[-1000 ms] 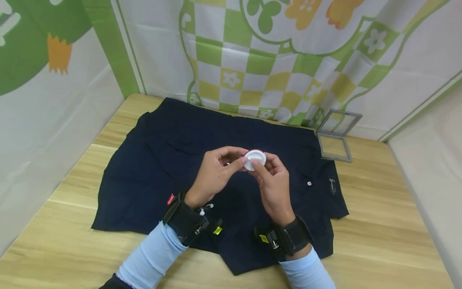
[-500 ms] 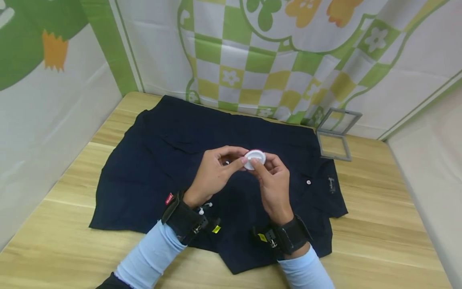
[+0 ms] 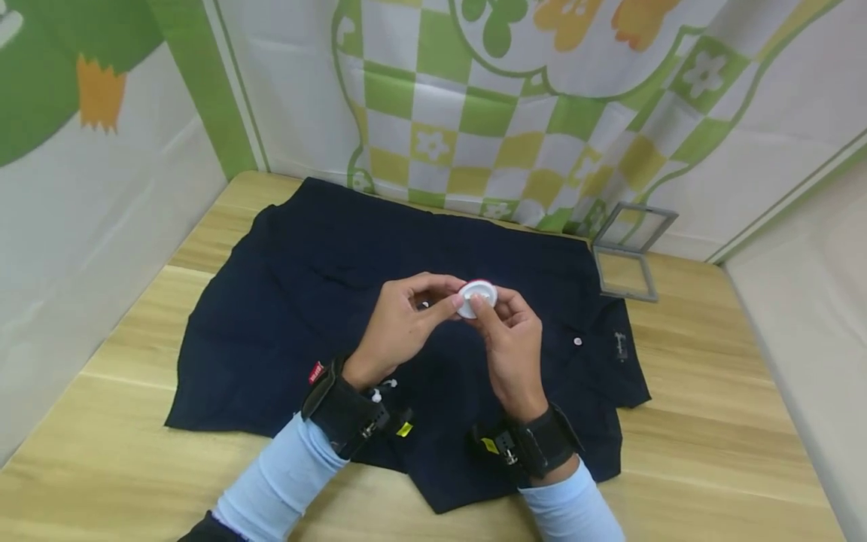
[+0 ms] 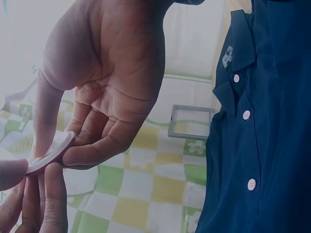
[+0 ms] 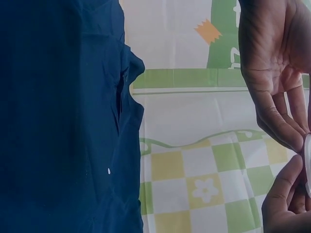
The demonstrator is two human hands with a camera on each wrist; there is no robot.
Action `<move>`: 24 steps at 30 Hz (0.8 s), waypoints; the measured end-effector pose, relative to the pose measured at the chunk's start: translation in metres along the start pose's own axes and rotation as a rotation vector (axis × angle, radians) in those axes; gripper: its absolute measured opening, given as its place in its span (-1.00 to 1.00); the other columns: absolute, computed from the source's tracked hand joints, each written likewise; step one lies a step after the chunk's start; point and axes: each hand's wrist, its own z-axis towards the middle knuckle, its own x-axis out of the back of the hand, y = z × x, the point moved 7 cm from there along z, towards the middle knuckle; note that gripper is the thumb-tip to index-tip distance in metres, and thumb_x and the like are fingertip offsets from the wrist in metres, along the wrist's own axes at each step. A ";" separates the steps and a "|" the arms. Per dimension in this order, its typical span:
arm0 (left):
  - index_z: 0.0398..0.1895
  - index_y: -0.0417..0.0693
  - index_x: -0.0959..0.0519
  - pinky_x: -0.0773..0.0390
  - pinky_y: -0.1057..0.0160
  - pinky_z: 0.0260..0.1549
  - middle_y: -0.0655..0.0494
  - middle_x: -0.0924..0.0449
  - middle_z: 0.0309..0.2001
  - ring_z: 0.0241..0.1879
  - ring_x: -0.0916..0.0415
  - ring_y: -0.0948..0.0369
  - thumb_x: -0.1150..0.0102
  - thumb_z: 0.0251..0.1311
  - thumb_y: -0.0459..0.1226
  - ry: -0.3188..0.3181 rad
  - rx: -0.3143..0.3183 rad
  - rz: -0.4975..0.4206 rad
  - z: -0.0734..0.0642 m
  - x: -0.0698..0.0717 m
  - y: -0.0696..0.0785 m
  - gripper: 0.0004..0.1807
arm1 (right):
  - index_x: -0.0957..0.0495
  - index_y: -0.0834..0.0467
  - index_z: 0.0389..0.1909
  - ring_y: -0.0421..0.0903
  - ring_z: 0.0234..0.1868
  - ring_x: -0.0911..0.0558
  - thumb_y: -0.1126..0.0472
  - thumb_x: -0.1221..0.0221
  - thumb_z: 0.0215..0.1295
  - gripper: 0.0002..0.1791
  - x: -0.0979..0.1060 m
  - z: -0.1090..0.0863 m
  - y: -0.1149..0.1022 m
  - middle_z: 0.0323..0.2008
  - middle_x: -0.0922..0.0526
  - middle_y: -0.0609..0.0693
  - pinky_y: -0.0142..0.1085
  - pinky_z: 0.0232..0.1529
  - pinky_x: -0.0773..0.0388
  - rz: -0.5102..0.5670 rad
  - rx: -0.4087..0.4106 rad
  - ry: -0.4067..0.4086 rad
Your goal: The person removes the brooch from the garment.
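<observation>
Both hands hold a small round badge [image 3: 484,289] above the shirt, its white back facing up and a red edge showing. My left hand [image 3: 405,320] pinches its left side between thumb and fingers. On the right, my right hand [image 3: 513,346] grips it too, the thumb pressed on the white back. In the left wrist view the badge [image 4: 58,146] is seen nearly edge-on; only a sliver of the badge [image 5: 308,160] enters the right wrist view. Its front is hidden. Beneath the hands a dark navy shirt [image 3: 271,316] lies spread out, with pale buttons [image 4: 247,115] down its front.
A grey two-part frame [image 3: 623,249] stands at the back right, one part flat and one raised, beside the shirt's collar [image 3: 626,376]. The wooden table [image 3: 704,421] is bounded by a patterned cloth [image 3: 474,120] behind and pale walls at both sides.
Very little differs. Both hands keep their hold on the badge in nearly the same place, while the head view shifts slightly and the scene slides a little up and left.
</observation>
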 end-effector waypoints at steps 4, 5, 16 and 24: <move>-0.18 -0.26 -0.57 -0.57 0.19 -0.33 -0.09 -0.59 -0.27 -0.35 -0.55 0.14 -0.16 0.10 -0.38 -0.008 0.010 -0.049 0.004 0.001 -0.014 -0.79 | -0.44 0.31 -0.14 -0.14 -0.26 -0.59 0.30 -0.17 0.16 -0.73 -0.001 0.001 0.000 -0.23 -0.58 0.08 -0.29 -0.18 -0.54 0.020 -0.018 -0.010; -0.18 -0.23 -0.58 -0.57 0.18 -0.33 -0.07 -0.59 -0.27 -0.34 -0.55 0.16 -0.17 0.10 -0.35 -0.008 0.012 -0.051 0.005 0.002 -0.017 -0.79 | -0.44 0.30 -0.14 -0.14 -0.26 -0.58 0.30 -0.17 0.16 -0.74 -0.002 0.001 0.000 -0.23 -0.57 0.08 -0.30 -0.18 -0.54 0.024 -0.022 -0.013; -0.21 -0.15 -0.58 -0.56 0.22 -0.36 0.02 -0.58 -0.30 -0.33 -0.53 0.21 -0.20 0.09 -0.27 -0.019 -0.036 0.011 0.009 0.007 -0.020 -0.79 | -0.43 0.23 -0.17 -0.15 -0.22 -0.55 0.31 -0.15 0.18 -0.80 -0.006 0.003 -0.005 -0.20 -0.52 0.05 -0.32 -0.15 -0.52 -0.022 -0.019 -0.053; -0.33 -0.10 -0.60 -0.54 0.32 -0.41 0.14 -0.55 -0.37 -0.40 -0.50 0.34 -0.25 0.04 -0.29 -0.007 -0.233 0.255 0.008 0.011 -0.008 -0.88 | -0.41 0.15 -0.10 -0.13 -0.13 -0.48 0.22 -0.12 0.22 -0.76 0.003 0.001 -0.001 -0.14 -0.45 0.00 -0.30 -0.07 -0.47 -0.125 -0.071 -0.104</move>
